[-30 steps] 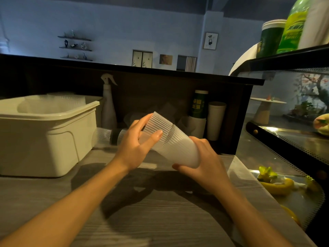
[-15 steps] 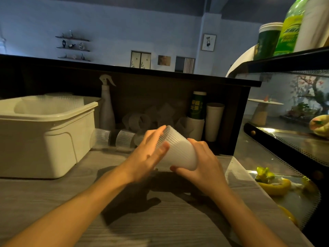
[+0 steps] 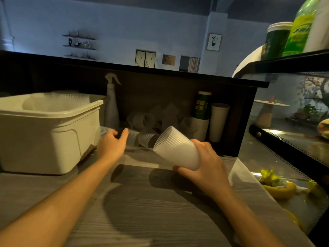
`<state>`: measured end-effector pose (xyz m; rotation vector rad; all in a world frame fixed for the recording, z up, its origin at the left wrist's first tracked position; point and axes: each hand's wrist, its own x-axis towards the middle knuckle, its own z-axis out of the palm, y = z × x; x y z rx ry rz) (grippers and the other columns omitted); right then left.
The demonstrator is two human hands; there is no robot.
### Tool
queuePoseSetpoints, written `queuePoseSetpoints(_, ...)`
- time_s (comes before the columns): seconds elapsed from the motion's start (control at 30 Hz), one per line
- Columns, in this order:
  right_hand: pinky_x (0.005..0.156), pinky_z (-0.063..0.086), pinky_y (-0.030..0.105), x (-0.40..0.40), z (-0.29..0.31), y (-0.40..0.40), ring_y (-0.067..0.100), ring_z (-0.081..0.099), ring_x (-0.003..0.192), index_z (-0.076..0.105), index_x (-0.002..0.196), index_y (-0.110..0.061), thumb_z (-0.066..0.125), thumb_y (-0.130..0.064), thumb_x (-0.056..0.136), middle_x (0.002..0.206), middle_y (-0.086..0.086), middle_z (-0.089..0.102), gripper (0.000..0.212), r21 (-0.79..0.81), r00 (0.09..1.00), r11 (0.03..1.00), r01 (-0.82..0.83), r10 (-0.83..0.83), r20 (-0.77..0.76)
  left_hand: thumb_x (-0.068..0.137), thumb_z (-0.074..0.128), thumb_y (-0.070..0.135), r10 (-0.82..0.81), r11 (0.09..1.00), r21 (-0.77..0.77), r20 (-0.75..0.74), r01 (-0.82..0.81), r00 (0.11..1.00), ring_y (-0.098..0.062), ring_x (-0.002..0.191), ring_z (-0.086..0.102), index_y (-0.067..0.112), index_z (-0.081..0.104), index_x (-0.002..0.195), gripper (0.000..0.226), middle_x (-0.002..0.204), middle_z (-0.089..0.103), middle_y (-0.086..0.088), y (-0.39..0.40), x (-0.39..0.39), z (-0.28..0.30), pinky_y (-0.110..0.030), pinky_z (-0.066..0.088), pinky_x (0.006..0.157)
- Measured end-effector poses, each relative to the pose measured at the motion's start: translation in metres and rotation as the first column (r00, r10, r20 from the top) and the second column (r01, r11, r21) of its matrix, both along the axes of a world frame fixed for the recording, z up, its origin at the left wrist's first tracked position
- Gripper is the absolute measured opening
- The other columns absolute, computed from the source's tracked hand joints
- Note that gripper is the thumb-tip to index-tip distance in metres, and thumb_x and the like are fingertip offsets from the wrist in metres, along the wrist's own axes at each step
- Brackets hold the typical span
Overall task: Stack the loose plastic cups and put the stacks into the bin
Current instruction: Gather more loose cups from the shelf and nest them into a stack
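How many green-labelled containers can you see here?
3. A green can stands in the nook on a white cup; a green tub and a green bottle are on the upper right shelf. Others may be hidden.

The scene is dimly lit with a bluish cast; dark arm shadows are thrown on the counter (image 3: 142,211), and edges are bent by wide-angle distortion

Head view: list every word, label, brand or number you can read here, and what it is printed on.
No text reads reliably.
Dark green canister by the paper cups: yellow-green characters, too blurred to quote.
Green bottle on the top shelf: yellow label with print, blurred.
Green tub beside it: marking unreadable.
Framed picture on the wall: too small.
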<state>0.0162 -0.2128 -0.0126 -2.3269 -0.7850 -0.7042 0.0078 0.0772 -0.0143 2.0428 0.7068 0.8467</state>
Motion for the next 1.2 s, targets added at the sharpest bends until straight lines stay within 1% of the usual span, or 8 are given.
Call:
queuePoseSetpoints(0.1,0.090,0.051,0.039,0.000,0.000,0.003,0.007,0.045,0.109,0.034,0.141,-0.032,0.052,-0.083,0.059,0.125,-0.014,0.041,0.098,-0.027,1.000,1.000,0.010,-0.010,0.000,0.089,0.042,0.073,0.010,0.989,-0.141,-0.199,-0.039,0.980,-0.025,0.064,0.070,0.003,0.056,0.098,0.073,0.080,0.068,-0.012,0.005,0.012,0.000,-0.041,0.061,0.073)
queuePoseSetpoints(0.17,0.090,0.050,0.038,0.002,0.000,0.003,0.006,0.045,0.109,0.034,0.141,-0.032,0.052,-0.083,0.060,0.125,-0.015,0.041,0.097,-0.031,1.000,0.999,0.015,-0.015,0.003,0.087,0.044,0.075,0.046,0.974,-0.206,-0.217,-0.092,0.975,-0.024,0.062,0.070,0.003,0.055,0.126,0.083,0.102,0.068,-0.015,0.006,0.023,0.004,-0.039,0.062,0.068)
queuePoseSetpoints(0.27,0.091,0.048,0.034,0.003,0.000,0.002,0.005,0.044,0.110,0.032,0.142,-0.033,0.050,-0.084,0.060,0.126,-0.015,0.039,0.098,-0.034,1.000,0.999,0.017,-0.017,-0.004,0.084,0.052,0.074,0.067,0.958,-0.258,-0.217,-0.123,0.974,-0.028,0.076,0.070,0.004,0.054,0.132,0.085,0.126,0.060,-0.017,0.007,0.042,0.009,-0.036,0.061,0.064)
queuePoseSetpoints(0.47,0.089,0.048,0.033,0.005,0.000,0.000,0.005,0.044,0.109,0.033,0.140,-0.033,0.051,-0.084,0.060,0.125,-0.015,0.040,0.097,-0.007,1.000,1.000,0.018,-0.018,-0.008,0.078,0.078,0.047,0.006,0.895,-0.444,-0.075,-0.039,0.997,-0.037,0.107,0.061,0.005,0.056,0.130,0.070,0.127,0.059,-0.015,0.009,0.060,0.003,-0.049,0.056,0.091)
queuePoseSetpoints(0.67,0.091,0.043,0.030,0.002,0.001,0.000,0.007,0.042,0.111,0.033,0.141,-0.031,0.068,-0.072,0.068,0.128,-0.011,0.040,0.091,-0.055,1.000,0.998,-0.001,0.002,0.027,0.077,0.080,0.039,-0.091,0.917,-0.383,0.070,0.111,0.993,-0.036,0.088,0.067,0.005,0.069,0.090,0.038,0.090,0.071,-0.019,0.005,0.010,0.002,-0.052,0.054,0.092)
queuePoseSetpoints(0.87,0.088,0.045,0.030,-0.002,0.004,0.001,0.006,0.042,0.108,0.032,0.141,-0.032,0.069,-0.071,0.067,0.127,-0.010,0.041,0.091,-0.089,0.999,0.996,0.012,-0.009,0.035,0.079,0.079,0.028,-0.298,0.804,-0.455,0.246,0.382,0.922,-0.020,0.108,0.060,0.010,0.051,0.125,0.057,0.113,0.061,-0.008,-0.009,-0.045,0.028,-0.033,0.050,0.093)
queuePoseSetpoints(1.03,0.089,0.044,0.030,-0.007,0.005,0.004,0.005,0.039,0.106,0.034,0.141,-0.030,0.072,-0.067,0.068,0.128,-0.008,0.043,0.090,-0.113,0.999,0.993,0.022,-0.017,0.043,0.066,0.079,0.033,-0.389,0.757,-0.383,0.387,0.529,0.836,-0.018,0.111,0.062,0.017,0.044,0.132,0.077,0.123,0.060,-0.005,-0.024,-0.074,0.041,-0.027,0.050,0.085)
queuePoseSetpoints(1.2,0.087,0.042,0.027,-0.012,0.005,0.008,0.004,0.040,0.106,0.035,0.142,-0.029,0.072,-0.068,0.069,0.129,-0.008,0.044,0.091,-0.130,0.998,0.991,0.007,0.001,0.060,0.068,0.083,0.044,-0.472,0.734,-0.310,0.406,0.604,0.782,-0.016,0.116,0.058,0.027,0.039,0.146,0.091,0.127,0.056,0.000,-0.035,-0.087,0.031,-0.035,0.048,0.100)
